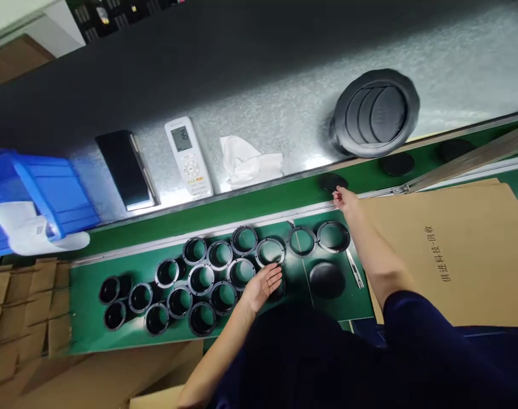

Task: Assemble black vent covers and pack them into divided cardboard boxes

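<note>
Several black ring-shaped parts (201,278) stand close together on the green work surface (88,295). My left hand (265,284) rests with fingers spread on a black part at the right end of that group. My right hand (343,199) reaches out to the green conveyor belt (259,201) and touches a round black cap (332,182) with its fingertips. A flat black disc (326,279) and two open rings (333,236) lie between my hands. Two more black caps (396,163) lie further along the belt.
A large round black vent part (375,112) sits on the metal shelf (284,102) with a remote control (188,156), a dark phone (125,168) and a crumpled tissue (248,162). A blue bin (33,196) stands left. Cardboard sheet (455,255) lies right; cardboard dividers (20,318) lie lower left.
</note>
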The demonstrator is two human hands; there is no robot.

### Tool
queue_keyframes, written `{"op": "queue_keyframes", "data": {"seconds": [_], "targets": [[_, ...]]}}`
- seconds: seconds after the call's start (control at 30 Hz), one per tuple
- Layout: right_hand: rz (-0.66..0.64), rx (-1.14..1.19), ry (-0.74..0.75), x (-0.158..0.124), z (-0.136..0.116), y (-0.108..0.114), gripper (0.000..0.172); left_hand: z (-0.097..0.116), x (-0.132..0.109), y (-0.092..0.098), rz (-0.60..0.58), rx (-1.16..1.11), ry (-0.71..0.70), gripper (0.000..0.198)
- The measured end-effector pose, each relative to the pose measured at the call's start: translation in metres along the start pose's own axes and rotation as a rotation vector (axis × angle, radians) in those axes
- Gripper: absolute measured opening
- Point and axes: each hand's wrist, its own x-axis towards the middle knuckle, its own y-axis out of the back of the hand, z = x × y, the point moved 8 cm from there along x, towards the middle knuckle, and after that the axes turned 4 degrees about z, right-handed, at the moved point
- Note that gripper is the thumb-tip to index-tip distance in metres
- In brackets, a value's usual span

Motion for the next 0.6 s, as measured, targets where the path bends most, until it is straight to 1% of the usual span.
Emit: {"op": "queue_keyframes", "data": {"seconds": [0.03,0.1,0.2,0.27,0.3,0.33,0.37,0.4,0.43,0.47,0.5,0.53,0.57,0.6], "targets": [[-0.019,-0.006,-0.039,-0.019,0.02,-0.009,0.031,0.005,0.0,-0.009,-0.027,-0.021,-0.026,0.028],[-0.104,-0.007,-0.113,-0.074,0.065,-0.028,0.038,0.018,-0.002,-0.03,-0.11,-0.112,-0.107,0.031],[-0.348,0.015,-0.189,-0.185,0.124,-0.048,0.044,0.04,-0.015,-0.055,-0.258,-0.299,-0.237,0.041],[-0.505,-0.038,-0.209,-0.255,0.151,-0.051,0.043,0.045,-0.029,-0.063,-0.332,-0.349,-0.252,0.056],[-0.562,-0.098,-0.206,-0.282,0.16,-0.05,0.043,0.044,-0.037,-0.063,-0.359,-0.347,-0.243,0.064],[-0.608,-0.173,-0.194,-0.302,0.165,-0.047,0.045,0.043,-0.046,-0.063,-0.378,-0.342,-0.237,0.069],[-0.644,-0.255,-0.17,-0.316,0.167,-0.044,0.049,0.041,-0.056,-0.06,-0.39,-0.342,-0.244,0.072],[-0.652,-0.336,-0.122,-0.322,0.164,-0.04,0.055,0.04,-0.066,-0.058,-0.404,-0.35,-0.261,0.072],[-0.626,-0.418,-0.038,-0.323,0.155,-0.036,0.061,0.039,-0.075,-0.055,-0.423,-0.364,-0.281,0.072],[-0.566,-0.499,0.098,-0.321,0.139,-0.031,0.065,0.037,-0.085,-0.054,-0.45,-0.379,-0.296,0.071],[-0.484,-0.574,0.281,-0.319,0.117,-0.026,0.067,0.035,-0.093,-0.053,-0.481,-0.393,-0.302,0.071],[-0.405,-0.644,0.494,-0.322,0.093,-0.023,0.066,0.031,-0.1,-0.052,-0.513,-0.404,-0.301,0.071],[-0.355,-0.709,0.71,-0.33,0.072,-0.024,0.062,0.027,-0.106,-0.053,-0.544,-0.409,-0.294,0.07],[-0.35,-0.771,0.899,-0.341,0.056,-0.027,0.057,0.024,-0.111,-0.053,-0.567,-0.412,-0.289,0.07]]}}
